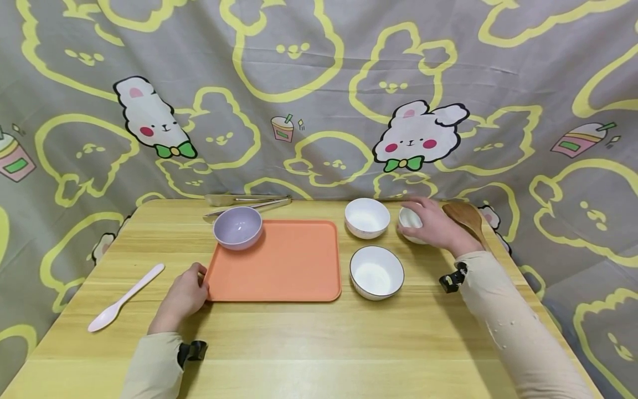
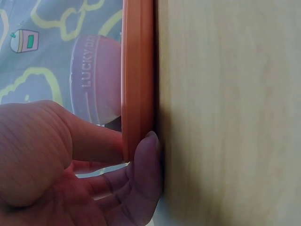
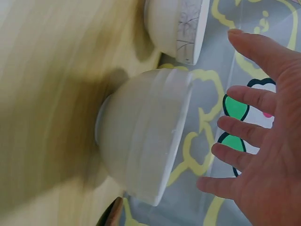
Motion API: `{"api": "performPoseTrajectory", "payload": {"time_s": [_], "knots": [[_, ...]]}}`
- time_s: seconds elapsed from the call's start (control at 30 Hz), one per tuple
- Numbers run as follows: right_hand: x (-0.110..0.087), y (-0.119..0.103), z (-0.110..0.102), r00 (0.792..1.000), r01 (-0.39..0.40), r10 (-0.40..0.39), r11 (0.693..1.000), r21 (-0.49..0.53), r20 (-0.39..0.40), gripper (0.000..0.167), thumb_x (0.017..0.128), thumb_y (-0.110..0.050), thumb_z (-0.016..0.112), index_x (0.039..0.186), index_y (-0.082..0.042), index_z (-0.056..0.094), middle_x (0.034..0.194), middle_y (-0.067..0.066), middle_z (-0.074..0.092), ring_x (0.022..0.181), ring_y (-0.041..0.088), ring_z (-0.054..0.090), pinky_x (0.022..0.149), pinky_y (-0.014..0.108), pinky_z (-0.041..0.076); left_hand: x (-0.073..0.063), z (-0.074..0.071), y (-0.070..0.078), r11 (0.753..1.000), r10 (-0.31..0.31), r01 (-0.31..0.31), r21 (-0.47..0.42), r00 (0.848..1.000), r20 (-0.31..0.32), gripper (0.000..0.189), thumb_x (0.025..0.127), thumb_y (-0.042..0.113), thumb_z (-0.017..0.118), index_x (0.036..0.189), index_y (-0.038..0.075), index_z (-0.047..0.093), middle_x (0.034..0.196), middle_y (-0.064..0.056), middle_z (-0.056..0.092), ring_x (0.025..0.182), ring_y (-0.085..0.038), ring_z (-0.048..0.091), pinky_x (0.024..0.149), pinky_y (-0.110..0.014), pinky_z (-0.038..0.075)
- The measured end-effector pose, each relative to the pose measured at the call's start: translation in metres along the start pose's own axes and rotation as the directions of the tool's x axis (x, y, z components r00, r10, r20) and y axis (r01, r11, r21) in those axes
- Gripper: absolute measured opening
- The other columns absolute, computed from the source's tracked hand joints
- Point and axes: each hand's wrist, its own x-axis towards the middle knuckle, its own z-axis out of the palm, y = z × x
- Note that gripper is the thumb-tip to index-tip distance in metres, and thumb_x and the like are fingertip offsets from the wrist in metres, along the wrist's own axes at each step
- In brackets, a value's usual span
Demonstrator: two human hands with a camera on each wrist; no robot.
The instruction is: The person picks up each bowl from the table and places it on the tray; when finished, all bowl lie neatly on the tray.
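My left hand [image 1: 182, 295] pinches the left front corner of an orange rectangular tray [image 1: 286, 266], thumb over the rim and fingers against its outer edge in the left wrist view. A purple bowl [image 1: 237, 227] sits at the tray's back left corner; raised "LUCKY DAY"-like lettering [image 2: 88, 61] shows on its side. At the back right, my right hand [image 1: 433, 223] hovers over a small white bowl [image 1: 410, 218]. In the right wrist view its fingers are spread above that bowl's rim [image 3: 181, 134], apart from it.
Two more white bowls stand right of the tray, one behind [image 1: 367, 217] and a dark-rimmed one in front [image 1: 376, 272]. Metal tongs [image 1: 249, 204] lie at the back edge, a pink spoon [image 1: 124, 299] at left. A wooden utensil [image 1: 463, 217] lies at the back right. A patterned curtain [image 1: 319, 72] hangs behind.
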Motion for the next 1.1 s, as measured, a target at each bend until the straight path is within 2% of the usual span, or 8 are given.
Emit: {"api": "performPoseTrajectory", "payload": {"time_s": [0.2,0.33,0.5,0.7,0.97,1.1], "knots": [[0.0,0.006,0.004,1.0,-0.018,0.018,1.0,-0.002,-0.001,0.068,0.088,-0.032,0.072,0.142,0.0,0.046,0.147,0.027,0.03,0.134,0.049,0.024,0.104,0.064,0.026,0.0,0.001,-0.002,1.0,0.004,-0.004,-0.016,1.0,-0.001,0.02,0.096,-0.002,0.045,0.114,-0.01,0.043,0.08,-0.014,0.058,0.057,-0.019,0.06,0.054,-0.034,0.05],[0.0,0.008,0.006,1.0,-0.023,0.023,1.0,-0.019,0.004,0.073,0.088,-0.034,0.073,0.144,0.002,0.043,0.15,0.026,0.026,0.136,0.049,0.021,0.106,0.065,0.021,0.001,0.001,-0.003,1.0,0.012,-0.012,-0.008,1.0,-0.005,0.019,0.095,-0.002,0.045,0.113,-0.01,0.044,0.08,-0.014,0.059,0.058,-0.019,0.06,0.054,-0.035,0.05],[0.002,0.016,0.014,0.999,-0.044,0.044,0.998,-0.044,-0.001,0.082,0.087,-0.04,0.073,0.148,-0.001,0.037,0.153,0.027,0.021,0.138,0.052,0.015,0.106,0.071,0.009,0.001,0.001,-0.002,1.0,0.005,-0.005,-0.005,1.0,-0.002,0.02,0.095,-0.002,0.046,0.113,-0.01,0.044,0.08,-0.014,0.058,0.058,-0.019,0.059,0.055,-0.035,0.049],[0.005,0.026,0.02,0.994,-0.106,0.109,0.99,-0.094,0.032,0.096,0.083,-0.054,0.072,0.154,-0.006,0.029,0.156,0.028,0.01,0.14,0.054,0.0,0.103,0.074,-0.004,0.001,0.0,-0.001,1.0,0.0,0.0,-0.001,1.0,0.001,0.02,0.095,-0.002,0.046,0.113,-0.01,0.044,0.081,-0.014,0.058,0.059,-0.019,0.059,0.056,-0.034,0.049],[0.011,0.036,0.02,0.983,-0.148,0.159,0.982,-0.113,0.093,0.101,0.082,-0.063,0.068,0.156,-0.012,0.023,0.156,0.031,0.006,0.138,0.059,-0.004,0.101,0.077,0.0,0.0,0.0,0.0,1.0,-0.003,0.003,-0.018,1.0,0.005,0.021,0.096,-0.002,0.045,0.115,-0.01,0.043,0.083,-0.016,0.059,0.06,-0.019,0.06,0.055,-0.035,0.05],[0.013,0.04,0.021,0.98,-0.159,0.171,0.981,-0.108,0.107,0.098,0.083,-0.061,0.068,0.156,-0.012,0.024,0.155,0.032,0.006,0.137,0.06,-0.002,0.1,0.078,0.003,0.0,0.001,0.001,1.0,-0.003,0.003,-0.016,1.0,0.001,0.021,0.096,-0.002,0.045,0.115,-0.01,0.043,0.083,-0.016,0.059,0.059,-0.019,0.06,0.054,-0.035,0.05]]}}
